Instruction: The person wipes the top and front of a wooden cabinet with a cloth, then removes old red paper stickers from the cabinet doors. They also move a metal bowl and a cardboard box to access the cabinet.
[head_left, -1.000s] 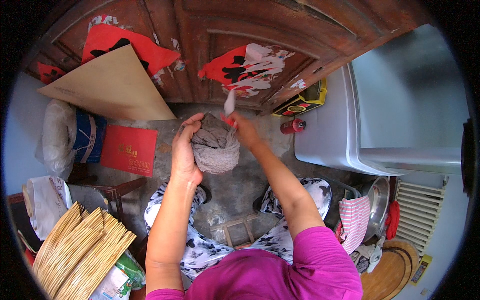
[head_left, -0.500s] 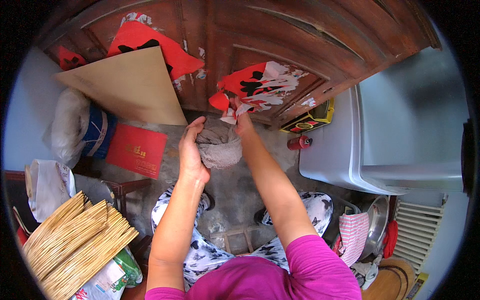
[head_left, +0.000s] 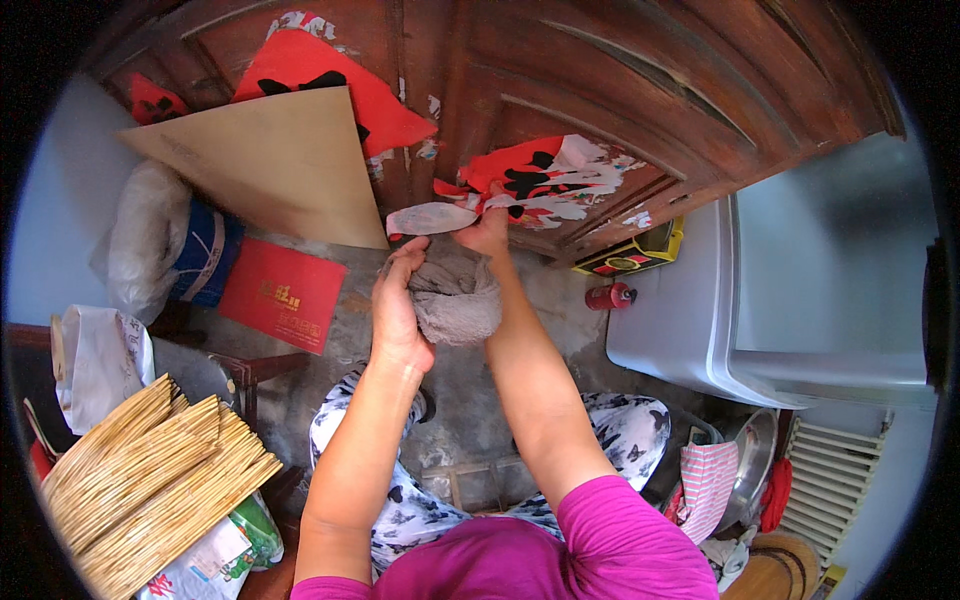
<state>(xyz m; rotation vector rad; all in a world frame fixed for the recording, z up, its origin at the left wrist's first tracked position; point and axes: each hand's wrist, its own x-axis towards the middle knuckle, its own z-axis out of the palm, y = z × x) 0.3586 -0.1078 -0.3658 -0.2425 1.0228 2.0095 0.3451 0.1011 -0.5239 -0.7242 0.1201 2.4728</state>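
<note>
My left hand (head_left: pixel 398 300) grips a crumpled grey cloth (head_left: pixel 455 300) held up in front of a dark wooden door (head_left: pixel 600 90). My right hand (head_left: pixel 484 232) is raised above the cloth and pinches a torn strip of faded paper (head_left: pixel 430 218) that hangs off the door. Just right of that hand, tattered red paper with black marks (head_left: pixel 545 180) still clings to the wood. Both forearms reach up from the lower edge, out of a pink sleeve.
A tan cardboard sheet (head_left: pixel 260 160) leans on the door at left, with a red envelope (head_left: pixel 283 292) and a blue-and-white sack (head_left: pixel 200 255) below it. A grey plastic bin (head_left: pixel 700 330) stands right. Bundled straw sticks (head_left: pixel 150 480) lie lower left. A small red can (head_left: pixel 610 296) sits by the bin.
Both hands have risen toward the door. The right hand left the cloth and took hold of the torn paper strip; the left hand keeps the grey cloth.
</note>
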